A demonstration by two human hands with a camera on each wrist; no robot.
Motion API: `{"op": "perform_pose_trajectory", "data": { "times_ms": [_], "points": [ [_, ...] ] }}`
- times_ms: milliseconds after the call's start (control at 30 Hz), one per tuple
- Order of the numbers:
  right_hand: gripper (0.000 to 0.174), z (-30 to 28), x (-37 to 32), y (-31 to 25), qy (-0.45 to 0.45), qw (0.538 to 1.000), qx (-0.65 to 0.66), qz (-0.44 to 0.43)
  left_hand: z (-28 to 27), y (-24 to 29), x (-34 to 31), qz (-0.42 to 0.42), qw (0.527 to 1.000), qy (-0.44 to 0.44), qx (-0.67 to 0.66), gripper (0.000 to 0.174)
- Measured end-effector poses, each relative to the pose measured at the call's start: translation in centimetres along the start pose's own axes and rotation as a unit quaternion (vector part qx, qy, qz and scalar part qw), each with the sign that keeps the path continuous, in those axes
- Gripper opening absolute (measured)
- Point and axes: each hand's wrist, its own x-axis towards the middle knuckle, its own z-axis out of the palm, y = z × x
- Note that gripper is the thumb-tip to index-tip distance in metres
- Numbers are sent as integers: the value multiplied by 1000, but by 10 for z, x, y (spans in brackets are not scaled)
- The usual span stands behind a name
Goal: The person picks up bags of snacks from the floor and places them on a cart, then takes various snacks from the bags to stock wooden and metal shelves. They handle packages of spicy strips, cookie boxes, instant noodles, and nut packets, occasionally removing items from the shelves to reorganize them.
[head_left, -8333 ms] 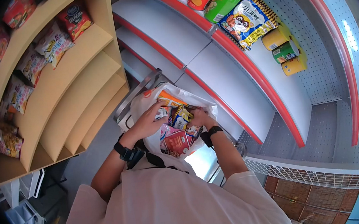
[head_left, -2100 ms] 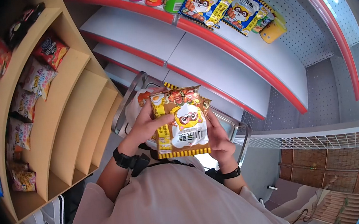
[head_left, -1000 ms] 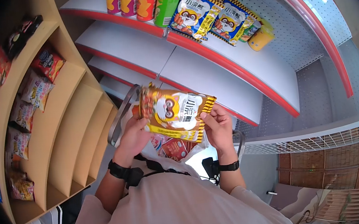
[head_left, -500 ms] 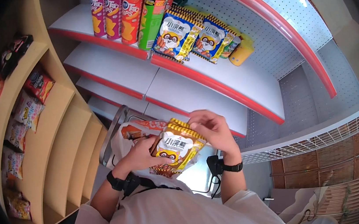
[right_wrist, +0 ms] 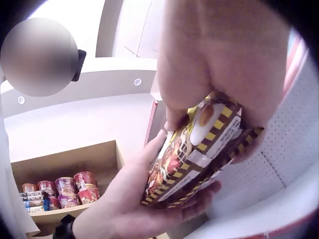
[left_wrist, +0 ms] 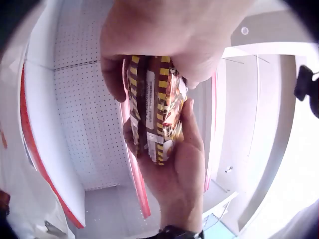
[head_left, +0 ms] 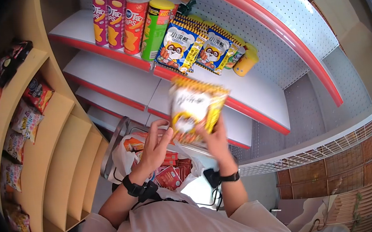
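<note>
Brown-and-yellow snack bags (head_left: 196, 103), printed with a raccoon face and blurred by motion, are raised in front of the shelves. My right hand (head_left: 216, 142) grips their lower right side. At their left edge, my left hand (head_left: 153, 145) has its thumb on the front face, with the fingers behind. In the left wrist view, two striped ends (left_wrist: 162, 107) lie stacked face to face between both hands. Blue raccoon snack bags (head_left: 178, 48) stand on the red-edged shelf (head_left: 257, 96) just above. Below my hands, a white plastic bag (head_left: 122, 156) holds red and orange packs.
Tall chip cans (head_left: 136, 25) stand left of the blue bags, and a yellow can (head_left: 246, 61) lies at their right. A wooden shelf (head_left: 63, 130) with snack packs rises on the left. A metal cart rail (head_left: 115, 144) borders the plastic bag. A white wire basket (head_left: 318, 147) is at right.
Earlier both hands were inside the plastic bag. The brown snack bags came out, were turned so their lettering is at the top, and have been lifted towards the shelf with the blue bags.
</note>
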Motion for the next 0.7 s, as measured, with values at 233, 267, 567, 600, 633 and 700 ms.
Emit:
{"op": "perform_pose_trajectory", "data": {
  "times_ms": [233, 267, 567, 600, 633, 700],
  "points": [
    [54, -74, 159, 21, 137, 980, -47, -139, -38, -11, -15, -44, 998, 10, 44, 33],
    [55, -75, 170, 27, 114, 982, -75, -133, -42, -17, -18, -22, 998, 14, 53, 32],
    [58, -84, 189, 41, 92, 979, -167, -65, -72, -29, -38, -34, 996, 53, -58, 29],
    [57, -80, 188, 38, 64, 988, -136, -43, -72, -31, -39, -34, 996, 53, -58, 29],
    [57, -77, 186, 36, 35, 994, -104, -21, -73, -33, -39, -33, 997, 56, -52, 29],
    [56, -74, 184, 30, 29, 993, -114, -20, -73, -36, -39, -32, 997, 56, -47, 30]
  ]
}}
